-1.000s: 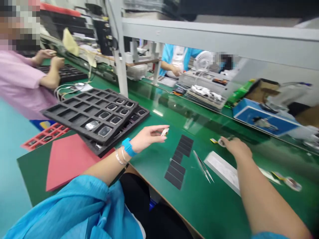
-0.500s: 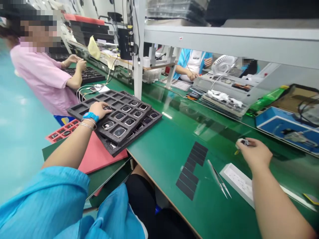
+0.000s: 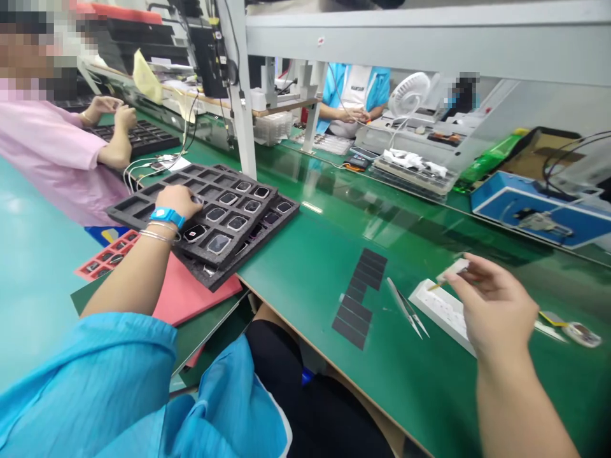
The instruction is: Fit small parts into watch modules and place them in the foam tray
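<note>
My left hand [image 3: 179,200], with a blue band at the wrist, rests on the upper of two stacked black foam trays [image 3: 143,203]. Its fingers curl down over a pocket, and whatever is under them is hidden. Several small glossy screen parts [image 3: 219,243] lie in the tray's pockets. My right hand [image 3: 496,304] hovers above the green bench and pinches a small white part [image 3: 452,269]. Just below it lies a white strip [image 3: 439,307], with metal tweezers [image 3: 405,306] beside it. A column of dark rectangular pads [image 3: 359,297] lies on the bench between my hands.
A red foam sheet [image 3: 186,294] sticks out under the trays. A person in pink works at another black tray [image 3: 143,135] far left. Someone in blue sits across the bench. A blue box [image 3: 534,213], a green bottle [image 3: 491,157] and a white fan [image 3: 408,95] stand at the back right.
My left hand swung from mid-bench to the black tray and now rests there. My right hand picked a small white part off the bench and drew it back toward me.
</note>
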